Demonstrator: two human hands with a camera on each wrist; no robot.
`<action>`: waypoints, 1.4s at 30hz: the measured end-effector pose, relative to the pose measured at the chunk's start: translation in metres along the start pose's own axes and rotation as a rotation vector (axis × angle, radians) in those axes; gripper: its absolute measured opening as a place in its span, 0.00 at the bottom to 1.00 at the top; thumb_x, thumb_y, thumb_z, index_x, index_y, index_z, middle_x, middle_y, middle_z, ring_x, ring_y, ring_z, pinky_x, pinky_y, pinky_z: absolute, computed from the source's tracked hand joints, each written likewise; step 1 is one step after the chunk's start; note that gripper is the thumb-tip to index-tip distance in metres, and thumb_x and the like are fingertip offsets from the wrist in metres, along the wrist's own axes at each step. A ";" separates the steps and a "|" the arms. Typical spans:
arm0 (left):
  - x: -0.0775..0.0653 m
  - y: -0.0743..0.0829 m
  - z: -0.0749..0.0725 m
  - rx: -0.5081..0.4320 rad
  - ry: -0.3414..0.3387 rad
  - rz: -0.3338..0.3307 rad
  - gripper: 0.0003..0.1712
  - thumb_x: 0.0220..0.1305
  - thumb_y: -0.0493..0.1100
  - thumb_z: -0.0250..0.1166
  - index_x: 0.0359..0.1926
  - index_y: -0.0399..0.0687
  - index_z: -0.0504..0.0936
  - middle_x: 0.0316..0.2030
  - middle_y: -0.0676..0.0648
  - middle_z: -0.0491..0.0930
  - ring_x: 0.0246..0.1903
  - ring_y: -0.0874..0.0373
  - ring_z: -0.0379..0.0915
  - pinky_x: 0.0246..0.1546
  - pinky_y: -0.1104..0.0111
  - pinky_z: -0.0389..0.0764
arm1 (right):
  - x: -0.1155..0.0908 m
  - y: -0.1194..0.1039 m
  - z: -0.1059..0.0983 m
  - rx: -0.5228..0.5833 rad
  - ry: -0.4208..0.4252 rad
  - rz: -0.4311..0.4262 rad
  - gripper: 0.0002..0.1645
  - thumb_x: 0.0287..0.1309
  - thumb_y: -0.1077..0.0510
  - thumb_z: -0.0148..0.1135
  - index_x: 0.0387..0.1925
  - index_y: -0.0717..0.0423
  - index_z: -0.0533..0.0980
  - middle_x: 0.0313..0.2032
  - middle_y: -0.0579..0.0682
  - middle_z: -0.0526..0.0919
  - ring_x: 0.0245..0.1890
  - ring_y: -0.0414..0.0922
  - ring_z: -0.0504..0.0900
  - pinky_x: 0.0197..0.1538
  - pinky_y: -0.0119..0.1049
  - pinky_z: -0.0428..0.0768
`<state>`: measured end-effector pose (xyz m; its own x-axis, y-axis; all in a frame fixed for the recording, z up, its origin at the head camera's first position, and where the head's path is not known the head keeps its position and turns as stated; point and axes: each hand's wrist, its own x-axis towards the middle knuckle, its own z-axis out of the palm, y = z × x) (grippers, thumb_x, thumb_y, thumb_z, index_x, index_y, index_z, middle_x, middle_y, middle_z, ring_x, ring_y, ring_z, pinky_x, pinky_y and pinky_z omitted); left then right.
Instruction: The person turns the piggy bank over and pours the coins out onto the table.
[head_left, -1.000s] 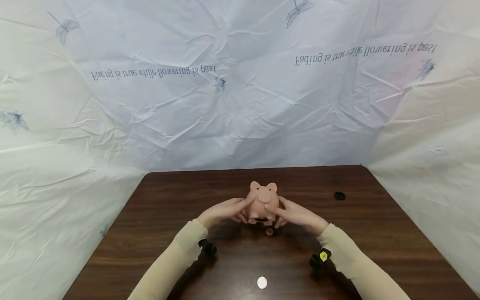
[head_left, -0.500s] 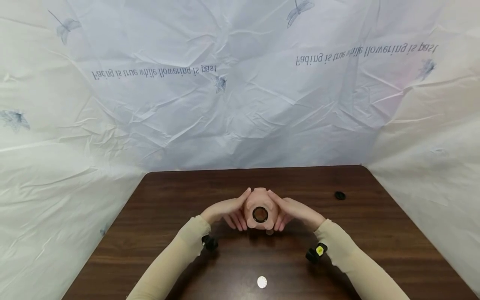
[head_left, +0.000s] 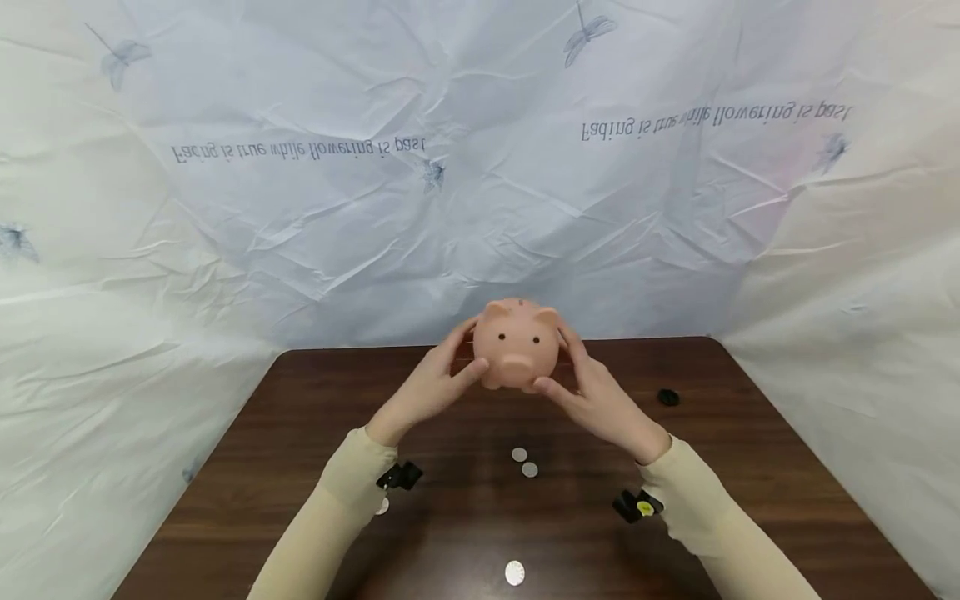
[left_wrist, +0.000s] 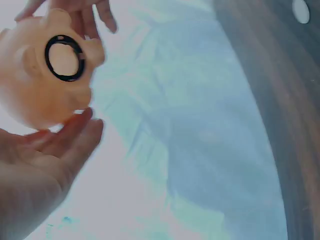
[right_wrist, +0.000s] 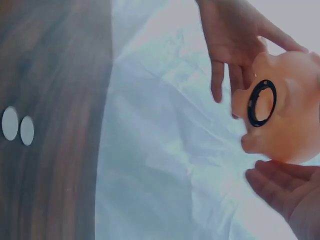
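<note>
A pink piggy bank (head_left: 516, 350) is held up above the far part of the table, its snout towards me and a coin slot on top. My left hand (head_left: 429, 387) grips one side of it, thumb near the snout. On the other side my right hand (head_left: 606, 402) holds it the same way. From below, both wrist views show the belly's round hole (left_wrist: 63, 60) with a black rim and no plug in it. Two pale coins (head_left: 529, 470) lie on the table beneath, side by side.
Another coin (head_left: 514, 573) lies near the front of the brown table (head_left: 465, 533), and one more (head_left: 382, 506) beside my left wrist strap. A small black disc (head_left: 668, 397), perhaps a plug, sits at the right. A white patterned sheet (head_left: 480, 217) hangs behind the table.
The piggy bank was low over the table and tipped so its hole faced me. Both hands have raised it and turned it upright, bringing the two coins below into view.
</note>
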<state>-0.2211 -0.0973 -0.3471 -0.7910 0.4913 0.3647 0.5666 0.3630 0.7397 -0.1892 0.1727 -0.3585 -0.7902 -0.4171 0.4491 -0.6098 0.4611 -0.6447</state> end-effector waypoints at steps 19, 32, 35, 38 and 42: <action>-0.020 -0.066 0.048 -0.359 -0.131 -0.501 0.49 0.70 0.72 0.53 0.73 0.36 0.63 0.58 0.38 0.77 0.50 0.49 0.81 0.53 0.57 0.82 | -0.019 0.056 0.046 0.293 -0.228 0.458 0.46 0.76 0.37 0.47 0.81 0.51 0.41 0.57 0.58 0.79 0.52 0.49 0.83 0.54 0.50 0.82; -0.021 -0.072 0.045 -0.359 -0.143 -0.512 0.50 0.70 0.73 0.52 0.73 0.36 0.63 0.56 0.39 0.78 0.50 0.49 0.81 0.54 0.56 0.81 | -0.015 0.061 0.049 0.334 -0.252 0.488 0.47 0.76 0.35 0.47 0.81 0.50 0.40 0.57 0.58 0.79 0.53 0.51 0.82 0.54 0.51 0.81; -0.020 -0.072 0.045 -0.361 -0.140 -0.514 0.50 0.70 0.73 0.52 0.73 0.36 0.63 0.56 0.39 0.78 0.50 0.49 0.81 0.54 0.57 0.81 | -0.014 0.060 0.049 0.327 -0.254 0.491 0.47 0.76 0.35 0.46 0.81 0.51 0.39 0.58 0.59 0.79 0.53 0.51 0.82 0.54 0.50 0.81; -0.020 -0.073 0.046 -0.364 -0.154 -0.517 0.50 0.71 0.72 0.51 0.73 0.35 0.62 0.56 0.38 0.78 0.50 0.48 0.81 0.54 0.57 0.82 | -0.013 0.061 0.049 0.335 -0.270 0.510 0.48 0.76 0.35 0.46 0.81 0.51 0.39 0.56 0.58 0.80 0.53 0.51 0.82 0.53 0.49 0.82; -0.016 -0.077 0.047 -0.378 -0.189 -0.529 0.50 0.72 0.72 0.49 0.72 0.33 0.65 0.54 0.38 0.80 0.49 0.48 0.82 0.52 0.56 0.83 | -0.010 0.065 0.047 0.366 -0.300 0.555 0.49 0.75 0.33 0.46 0.81 0.51 0.40 0.55 0.58 0.80 0.52 0.51 0.83 0.53 0.50 0.81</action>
<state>-0.2408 -0.0960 -0.4364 -0.8659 0.4666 -0.1804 -0.0326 0.3073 0.9510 -0.2183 0.1699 -0.4344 -0.8941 -0.4188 -0.1589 -0.0229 0.3971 -0.9175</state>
